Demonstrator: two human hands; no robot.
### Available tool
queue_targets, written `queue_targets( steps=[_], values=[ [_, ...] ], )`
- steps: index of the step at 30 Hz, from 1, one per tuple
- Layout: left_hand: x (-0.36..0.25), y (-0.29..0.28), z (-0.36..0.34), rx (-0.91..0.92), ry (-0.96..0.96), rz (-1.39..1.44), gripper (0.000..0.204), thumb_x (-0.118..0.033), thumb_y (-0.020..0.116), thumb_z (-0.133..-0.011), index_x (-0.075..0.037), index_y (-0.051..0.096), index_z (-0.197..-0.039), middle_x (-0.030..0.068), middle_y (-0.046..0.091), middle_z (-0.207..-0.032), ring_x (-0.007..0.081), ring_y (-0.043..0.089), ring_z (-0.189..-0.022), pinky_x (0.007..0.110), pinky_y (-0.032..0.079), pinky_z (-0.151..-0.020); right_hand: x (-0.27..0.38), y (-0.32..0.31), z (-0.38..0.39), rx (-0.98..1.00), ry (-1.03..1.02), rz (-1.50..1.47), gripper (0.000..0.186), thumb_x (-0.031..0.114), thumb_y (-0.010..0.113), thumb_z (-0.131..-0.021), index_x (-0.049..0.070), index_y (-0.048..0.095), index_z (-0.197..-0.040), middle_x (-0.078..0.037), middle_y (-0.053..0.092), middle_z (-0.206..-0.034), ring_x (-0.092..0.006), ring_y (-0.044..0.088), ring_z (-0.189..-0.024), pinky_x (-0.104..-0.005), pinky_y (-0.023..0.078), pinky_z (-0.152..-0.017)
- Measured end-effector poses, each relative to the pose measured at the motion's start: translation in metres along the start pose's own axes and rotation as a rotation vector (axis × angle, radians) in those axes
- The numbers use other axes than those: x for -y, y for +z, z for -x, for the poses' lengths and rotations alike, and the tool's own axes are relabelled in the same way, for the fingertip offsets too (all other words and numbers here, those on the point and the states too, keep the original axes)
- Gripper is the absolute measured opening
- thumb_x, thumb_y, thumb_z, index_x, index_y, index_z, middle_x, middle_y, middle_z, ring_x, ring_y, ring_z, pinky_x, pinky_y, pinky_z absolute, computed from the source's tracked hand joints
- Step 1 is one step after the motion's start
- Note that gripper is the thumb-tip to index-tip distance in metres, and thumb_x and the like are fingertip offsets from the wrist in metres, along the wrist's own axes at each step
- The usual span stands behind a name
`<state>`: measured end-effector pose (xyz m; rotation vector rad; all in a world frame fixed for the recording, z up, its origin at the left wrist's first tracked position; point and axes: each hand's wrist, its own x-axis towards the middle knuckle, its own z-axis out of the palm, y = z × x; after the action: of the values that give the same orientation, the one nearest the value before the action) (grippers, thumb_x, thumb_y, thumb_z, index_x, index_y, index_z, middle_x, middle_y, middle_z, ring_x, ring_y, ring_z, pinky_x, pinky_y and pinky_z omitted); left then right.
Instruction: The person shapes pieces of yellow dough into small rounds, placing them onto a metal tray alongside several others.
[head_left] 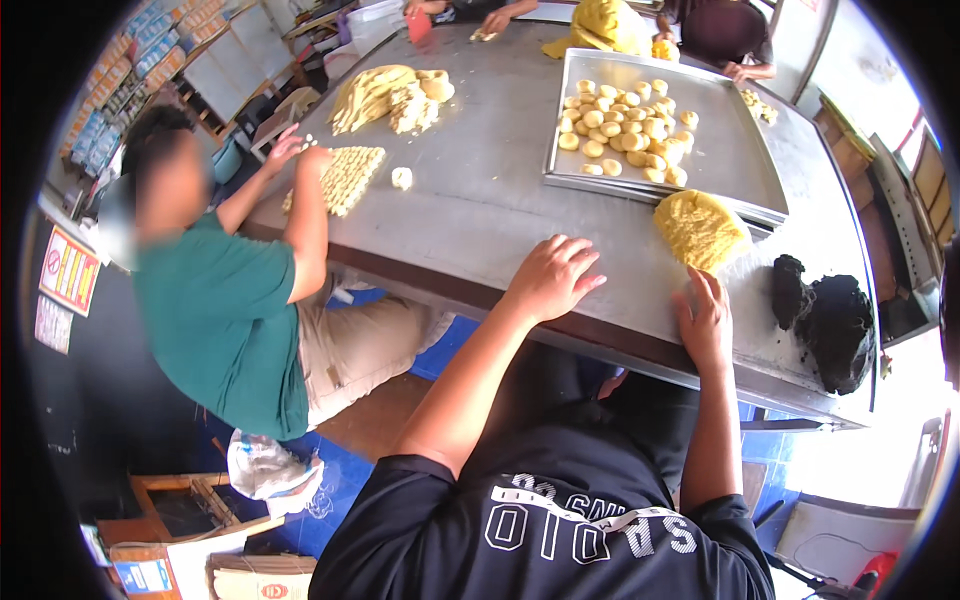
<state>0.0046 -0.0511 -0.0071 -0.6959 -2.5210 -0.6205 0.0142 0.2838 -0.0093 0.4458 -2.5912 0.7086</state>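
My left hand (pixel 553 280) hovers over or rests on the near edge of the metal table (pixel 450 210), its fingers spread, with nothing visible in them. To its right, my right hand (pixel 708 318) lies by the edge with fingers stretched out. Its fingertips reach the near side of a rough yellow dough lump (pixel 700 228); I cannot tell whether they touch it. Two black lumps, a small one (pixel 788 290) and a larger one (pixel 840 332), sit right of that hand. Beyond the yellow dough, a metal tray (pixel 735 165) holds many round pale dough balls (pixel 625 122).
At the left, a person in a green shirt (pixel 215 300) handles rows of small dough pieces (pixel 350 180). A single dough piece (pixel 402 178) lies beside them, with a big dough mass (pixel 385 98) behind. Other people work at the far edge, near a yellow heap (pixel 608 28).
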Motion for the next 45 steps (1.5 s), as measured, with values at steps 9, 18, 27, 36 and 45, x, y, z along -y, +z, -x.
queue_targets(
  steps=[9,18,27,36,45],
  values=[
    [-0.005,-0.010,-0.009,0.291,0.071,0.018,0.073,-0.057,0.073,-0.107,-0.010,0.062,-0.161,0.0177,0.049,-0.175,0.0426,0.048,-0.158,0.054,0.041,-0.131,0.007,-0.055,-0.035,-0.457,-0.014,-0.114,0.048,0.009,0.087,-0.096,0.003,0.075,-0.142,-0.023,0.074,-0.135,-0.0432,0.072,-0.124,-0.0486,0.058,-0.109],
    [-0.003,-0.008,-0.027,0.479,0.045,0.030,0.076,-0.053,0.068,-0.110,-0.004,0.052,-0.167,0.0255,0.046,-0.177,0.0518,0.048,-0.155,0.061,0.039,-0.128,-0.272,-0.073,-0.320,-0.535,0.327,-0.077,0.061,0.042,0.091,-0.096,0.011,0.072,-0.146,-0.017,0.072,-0.146,-0.0367,0.069,-0.136,-0.0497,0.056,-0.115],
    [0.005,-0.012,-0.027,0.622,0.001,0.019,0.079,-0.057,0.054,-0.114,0.003,0.051,-0.165,0.0305,0.048,-0.173,0.0532,0.049,-0.154,0.065,0.037,-0.126,-0.428,-0.014,-0.471,0.116,0.320,0.380,0.064,0.037,0.088,-0.099,0.015,0.068,-0.157,-0.021,0.068,-0.151,-0.0416,0.061,-0.146,-0.0544,0.056,-0.117],
    [0.007,-0.011,-0.020,0.755,-0.018,-0.025,0.077,-0.061,0.055,-0.113,0.003,0.057,-0.156,0.0327,0.051,-0.168,0.0565,0.051,-0.150,0.070,0.040,-0.123,-0.458,0.029,-0.606,0.126,0.323,0.459,0.085,0.048,0.088,-0.095,0.020,0.055,-0.169,-0.022,0.063,-0.159,-0.0431,0.061,-0.148,-0.0541,0.053,-0.121],
    [0.006,-0.006,-0.034,0.894,-0.097,0.011,0.075,-0.059,0.057,-0.112,-0.002,0.057,-0.161,0.0287,0.052,-0.171,0.0549,0.053,-0.152,0.070,0.042,-0.123,-0.533,0.098,-0.677,0.263,0.329,0.571,0.070,0.051,0.082,-0.098,0.030,0.062,-0.162,-0.016,0.064,-0.160,-0.0407,0.066,-0.142,-0.0562,0.056,-0.116]
  ],
)
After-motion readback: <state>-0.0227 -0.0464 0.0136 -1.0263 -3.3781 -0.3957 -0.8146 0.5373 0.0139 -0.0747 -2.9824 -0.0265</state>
